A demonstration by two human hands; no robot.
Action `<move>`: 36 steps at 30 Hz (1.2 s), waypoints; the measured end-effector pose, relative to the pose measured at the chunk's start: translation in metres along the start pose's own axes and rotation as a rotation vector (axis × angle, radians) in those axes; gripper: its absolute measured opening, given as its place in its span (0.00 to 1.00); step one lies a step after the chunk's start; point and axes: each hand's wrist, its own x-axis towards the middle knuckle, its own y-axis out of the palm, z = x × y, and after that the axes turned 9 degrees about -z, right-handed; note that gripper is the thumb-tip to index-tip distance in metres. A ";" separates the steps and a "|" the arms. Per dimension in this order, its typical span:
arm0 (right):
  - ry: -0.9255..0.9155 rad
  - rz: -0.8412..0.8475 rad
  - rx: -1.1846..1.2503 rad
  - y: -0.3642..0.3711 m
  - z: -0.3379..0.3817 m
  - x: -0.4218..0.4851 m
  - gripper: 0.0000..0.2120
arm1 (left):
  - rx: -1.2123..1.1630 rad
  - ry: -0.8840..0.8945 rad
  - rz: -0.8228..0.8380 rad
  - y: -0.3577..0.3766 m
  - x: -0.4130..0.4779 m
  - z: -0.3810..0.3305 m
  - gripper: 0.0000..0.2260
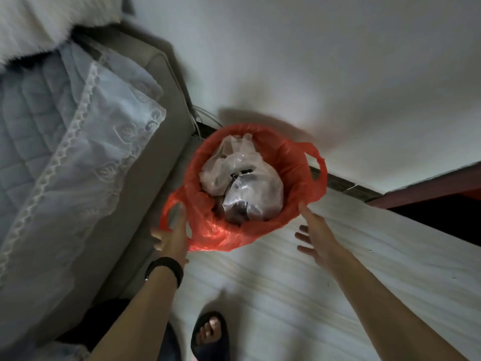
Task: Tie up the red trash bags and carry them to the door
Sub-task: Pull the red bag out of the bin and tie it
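Observation:
A red trash bag (291, 162) stands open on the floor against the white wall, lining a round bin that it hides. Clear plastic wrappings (244, 181) fill it. Its two handle loops stick out, one at the near left (169, 212) and one at the far right (316, 162). My left hand (173, 237), with a black band on the wrist, reaches through or onto the near-left loop; whether its fingers grip it is unclear. My right hand (316, 234) hovers with fingers spread, one fingertip touching the bag's right rim.
A bed with a grey frame (145, 162) and a lace-edged blue cover (78, 131) fills the left side. A dark baseboard (348, 187) runs along the wall behind the bag. A reddish door frame (426, 187) is at the right. My foot in a dark slipper (210, 334) stands on the pale floor.

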 end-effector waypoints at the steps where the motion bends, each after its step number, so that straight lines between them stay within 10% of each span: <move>1: 0.007 0.030 0.052 0.004 -0.001 0.011 0.40 | -0.077 -0.042 0.060 0.005 0.014 0.004 0.58; 6: -0.060 0.080 0.448 0.008 0.017 0.039 0.27 | -0.388 -0.062 0.530 0.022 0.028 -0.009 0.17; 9: -0.111 0.032 0.493 0.007 0.040 0.053 0.20 | -0.259 0.127 0.389 0.030 0.030 -0.017 0.10; 13: -0.251 -0.135 0.486 0.002 0.082 0.063 0.09 | -0.117 0.323 0.192 0.022 0.041 -0.035 0.20; 17: -0.370 -0.071 0.553 0.011 0.118 0.044 0.10 | -0.346 0.400 0.100 -0.004 0.014 -0.069 0.07; 28: -0.668 0.391 0.261 0.018 0.109 -0.086 0.04 | -0.416 0.621 0.516 -0.045 -0.103 -0.124 0.05; 36: -0.808 0.218 0.003 -0.011 0.042 -0.079 0.11 | -0.078 0.860 0.451 -0.047 -0.125 -0.096 0.11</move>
